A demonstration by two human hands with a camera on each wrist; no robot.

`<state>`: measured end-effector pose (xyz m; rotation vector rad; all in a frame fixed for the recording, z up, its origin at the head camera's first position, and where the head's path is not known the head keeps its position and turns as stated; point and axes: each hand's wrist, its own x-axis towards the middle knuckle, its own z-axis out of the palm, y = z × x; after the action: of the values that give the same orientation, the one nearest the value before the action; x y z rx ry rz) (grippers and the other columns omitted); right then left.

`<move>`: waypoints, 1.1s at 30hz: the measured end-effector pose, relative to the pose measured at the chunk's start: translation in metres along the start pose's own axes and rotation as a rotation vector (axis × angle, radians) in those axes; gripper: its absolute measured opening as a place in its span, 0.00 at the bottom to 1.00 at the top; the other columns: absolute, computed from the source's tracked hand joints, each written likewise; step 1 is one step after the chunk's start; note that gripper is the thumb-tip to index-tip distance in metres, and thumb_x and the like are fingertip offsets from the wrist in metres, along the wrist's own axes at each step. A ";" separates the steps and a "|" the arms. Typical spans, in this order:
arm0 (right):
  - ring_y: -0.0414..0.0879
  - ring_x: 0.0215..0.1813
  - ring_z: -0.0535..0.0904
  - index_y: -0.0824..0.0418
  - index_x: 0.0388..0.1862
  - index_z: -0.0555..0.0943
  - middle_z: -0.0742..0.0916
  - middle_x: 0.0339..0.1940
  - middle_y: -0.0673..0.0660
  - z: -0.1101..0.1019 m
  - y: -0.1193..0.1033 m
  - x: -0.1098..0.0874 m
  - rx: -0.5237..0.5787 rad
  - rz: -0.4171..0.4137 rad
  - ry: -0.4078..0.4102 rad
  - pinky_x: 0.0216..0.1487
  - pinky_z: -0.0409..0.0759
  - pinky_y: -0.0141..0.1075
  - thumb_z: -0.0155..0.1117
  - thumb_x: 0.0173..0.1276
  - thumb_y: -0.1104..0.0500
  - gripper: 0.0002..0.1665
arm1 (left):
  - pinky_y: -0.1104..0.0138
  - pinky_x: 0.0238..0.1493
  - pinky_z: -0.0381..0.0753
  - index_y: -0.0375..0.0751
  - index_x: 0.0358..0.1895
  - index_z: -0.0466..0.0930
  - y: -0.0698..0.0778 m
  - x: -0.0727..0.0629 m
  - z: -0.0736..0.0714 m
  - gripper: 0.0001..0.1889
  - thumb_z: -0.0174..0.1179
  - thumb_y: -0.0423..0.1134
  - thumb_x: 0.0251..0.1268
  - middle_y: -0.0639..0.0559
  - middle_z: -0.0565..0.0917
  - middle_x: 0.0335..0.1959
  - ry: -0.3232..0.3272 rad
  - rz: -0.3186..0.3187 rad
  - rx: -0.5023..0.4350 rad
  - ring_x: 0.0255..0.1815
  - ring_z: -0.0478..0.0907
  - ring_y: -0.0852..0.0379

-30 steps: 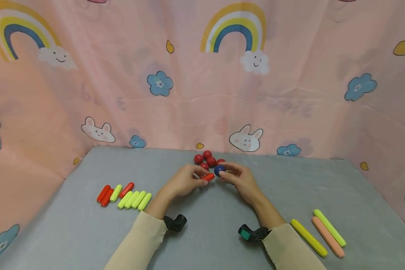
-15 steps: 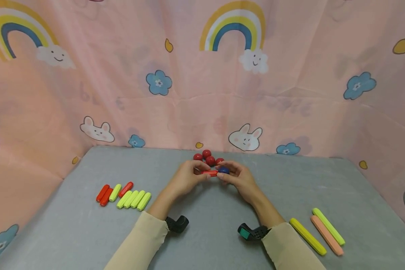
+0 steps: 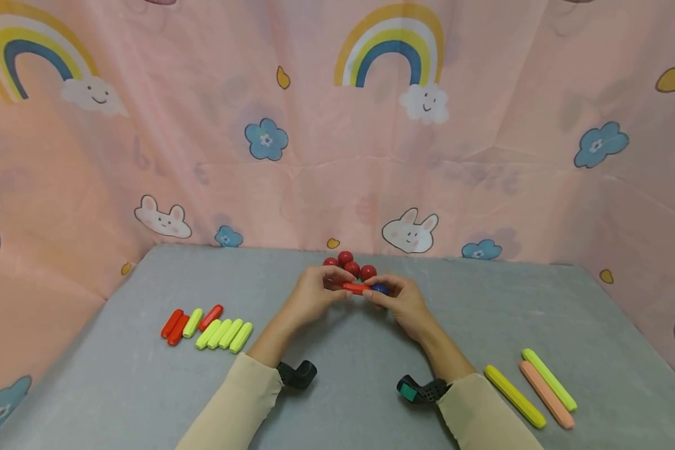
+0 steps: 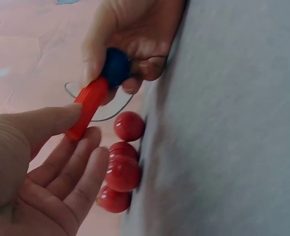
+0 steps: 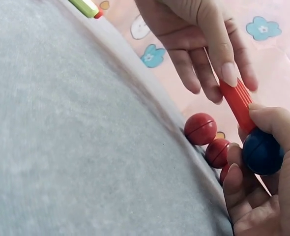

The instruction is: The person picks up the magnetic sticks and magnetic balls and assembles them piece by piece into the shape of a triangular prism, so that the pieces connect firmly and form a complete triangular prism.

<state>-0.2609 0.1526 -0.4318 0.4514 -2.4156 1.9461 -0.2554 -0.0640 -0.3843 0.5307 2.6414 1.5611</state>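
My left hand [image 3: 310, 295] pinches a short red ridged stick [image 3: 356, 288] between thumb and fingers. In my right hand [image 3: 409, 307] is a dark blue ball [image 3: 380, 289], gripped by the fingers. One end of the stick [image 5: 237, 102] meets the ball [image 5: 262, 153], as the right wrist view shows. The right thumb [image 4: 92, 56] lies by that joint and touches the stick's end. Both pieces are held above the table. Just behind the hands sit several glossy red balls [image 3: 351, 269], partly covered by the left fingers.
On the grey table [image 3: 349, 400], several short lime sticks [image 3: 219, 332] and red sticks [image 3: 174, 329] lie at the left. Longer yellow [image 3: 514, 396], peach [image 3: 546, 394] and lime sticks [image 3: 549, 379] lie at the right. A pink printed cloth [image 3: 315, 187] hangs along the back.
One second ago the red stick and the blue ball were apart. The stick has turned level and moved right, and its end now touches the ball. The right hand has shifted slightly right.
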 end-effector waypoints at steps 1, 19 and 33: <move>0.43 0.34 0.77 0.65 0.50 0.85 0.82 0.34 0.52 0.000 0.000 0.000 -0.005 0.014 0.006 0.34 0.75 0.31 0.71 0.68 0.58 0.16 | 0.64 0.46 0.86 0.40 0.50 0.87 0.001 0.001 -0.002 0.12 0.68 0.32 0.63 0.49 0.88 0.47 -0.008 -0.009 0.004 0.45 0.85 0.54; 0.45 0.33 0.78 0.65 0.52 0.85 0.84 0.32 0.51 0.002 0.002 0.003 0.049 0.125 0.085 0.36 0.80 0.30 0.70 0.69 0.56 0.17 | 0.51 0.59 0.80 0.42 0.50 0.87 -0.013 0.020 -0.004 0.14 0.70 0.35 0.60 0.46 0.88 0.49 0.117 -0.067 0.190 0.54 0.82 0.46; 0.43 0.33 0.79 0.69 0.54 0.82 0.84 0.31 0.48 0.000 0.000 0.005 0.104 0.120 0.087 0.38 0.82 0.30 0.68 0.70 0.57 0.19 | 0.53 0.59 0.81 0.41 0.55 0.84 -0.036 0.026 0.007 0.15 0.67 0.35 0.66 0.44 0.87 0.49 0.078 -0.039 0.178 0.50 0.84 0.48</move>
<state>-0.2653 0.1512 -0.4315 0.2229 -2.3479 2.0992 -0.2881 -0.0655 -0.4146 0.4301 2.8481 1.3718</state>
